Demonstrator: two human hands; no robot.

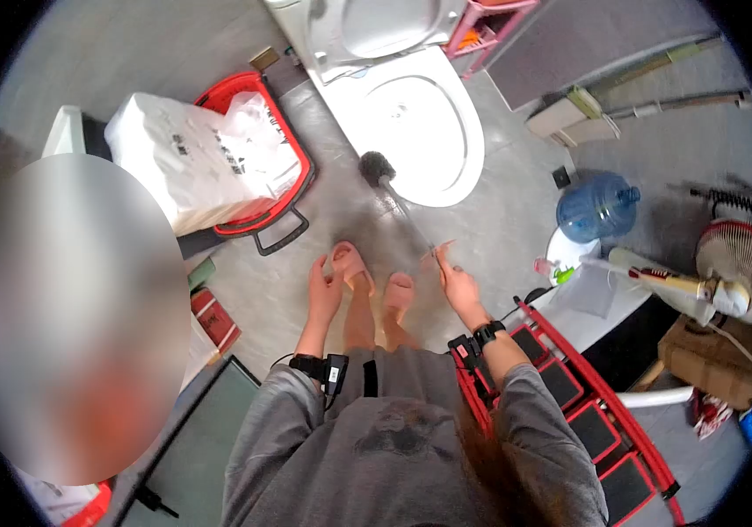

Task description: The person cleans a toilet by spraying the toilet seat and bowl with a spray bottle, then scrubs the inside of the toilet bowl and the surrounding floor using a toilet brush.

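Observation:
My right hand (pixel 459 290) is closed round the handle end of a toilet brush (pixel 408 209). A pinkish part shows on the handle just beyond my fingers. The brush slants away to the upper left, its dark bristle head (pixel 377 167) at the near left edge of the white toilet bowl (pixel 459 180); whether it touches the rim I cannot tell. The toilet lid stands raised. My left hand (pixel 324 288) hangs with loose fingers above a pink slipper (pixel 349 260) and holds nothing.
A red basket (pixel 304 167) with white packages stands on the left. On the right are a blue water bottle (pixel 596 209), a fan (pixel 734 263), a cardboard box (pixel 714 356) and a red-framed folding ladder (pixel 604 413). A pink rack (pixel 506 19) stands beside the toilet.

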